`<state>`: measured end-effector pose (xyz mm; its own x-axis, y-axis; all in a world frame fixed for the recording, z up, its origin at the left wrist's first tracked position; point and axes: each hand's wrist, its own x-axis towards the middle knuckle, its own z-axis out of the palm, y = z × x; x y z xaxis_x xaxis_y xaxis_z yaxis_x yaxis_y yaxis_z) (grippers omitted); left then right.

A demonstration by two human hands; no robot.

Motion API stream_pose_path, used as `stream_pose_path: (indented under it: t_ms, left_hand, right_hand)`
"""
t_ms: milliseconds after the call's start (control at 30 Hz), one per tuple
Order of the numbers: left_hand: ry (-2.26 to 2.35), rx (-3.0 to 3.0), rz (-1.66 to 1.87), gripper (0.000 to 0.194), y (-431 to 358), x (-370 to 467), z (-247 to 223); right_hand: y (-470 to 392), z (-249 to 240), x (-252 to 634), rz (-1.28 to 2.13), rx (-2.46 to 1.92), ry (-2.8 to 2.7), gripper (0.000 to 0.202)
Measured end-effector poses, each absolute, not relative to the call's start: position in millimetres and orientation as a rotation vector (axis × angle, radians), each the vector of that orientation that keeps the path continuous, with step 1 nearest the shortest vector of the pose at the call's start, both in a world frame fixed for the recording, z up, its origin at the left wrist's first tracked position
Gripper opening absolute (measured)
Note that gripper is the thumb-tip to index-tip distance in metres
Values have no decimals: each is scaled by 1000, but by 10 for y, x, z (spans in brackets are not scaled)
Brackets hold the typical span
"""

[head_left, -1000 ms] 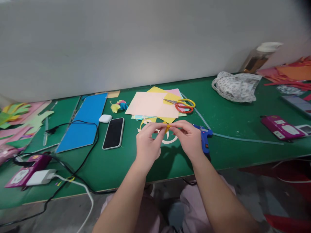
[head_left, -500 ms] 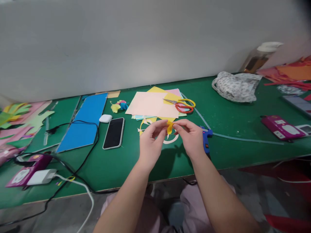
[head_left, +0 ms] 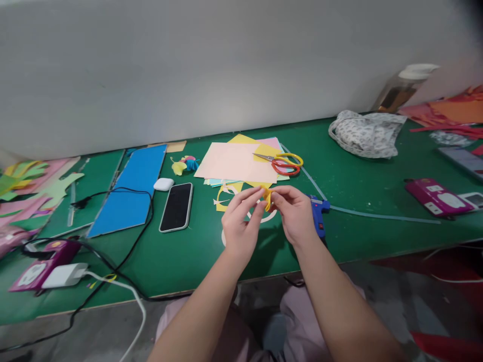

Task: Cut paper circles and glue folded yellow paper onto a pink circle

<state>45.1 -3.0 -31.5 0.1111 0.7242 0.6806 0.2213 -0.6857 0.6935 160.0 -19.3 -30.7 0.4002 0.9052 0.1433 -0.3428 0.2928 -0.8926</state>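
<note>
A small curled yellow paper piece (head_left: 267, 197) is held between both hands above the green table. My left hand (head_left: 243, 218) pinches its left side with thumb and fingertips. From the other side, my right hand (head_left: 296, 213) grips the same piece between thumb and forefinger. Below and behind the hands lie pale paper offcuts (head_left: 268, 216) and a cut yellow scrap (head_left: 222, 198). Beyond them is a stack of coloured paper with a pale pink sheet (head_left: 230, 161) on top, and scissors (head_left: 287, 163) with yellow and red handles rest on it.
A blue glue gun (head_left: 319, 216) lies right of my right hand. To the left are a phone (head_left: 176, 207), a white case (head_left: 163, 184), a blue board (head_left: 132, 188) and black cables. A patterned cloth bag (head_left: 366, 134) and a purple power strip (head_left: 437, 197) sit at the right.
My left hand has shifted slightly right, closer to my right hand. The yellow piece has turned and now looks narrower and more curled. A pale offcut shows left of my left hand.
</note>
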Motion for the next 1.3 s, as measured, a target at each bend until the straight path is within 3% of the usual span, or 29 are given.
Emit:
stream_pose_path:
  t_ms: [667, 1033, 1300]
  left_hand:
    - [915, 2206, 1850, 37, -49, 511, -426]
    - [948, 2130, 1820, 36, -75, 518, -399]
    - [937, 1997, 1809, 23, -111, 520, -380]
  right_hand:
    - [-222, -330, 1404, 1196, -746, -516, 26]
    - [-222, -328, 1403, 1271, -690, -395, 29]
    - [-221, -349, 1438, 1164, -799, -538, 29]
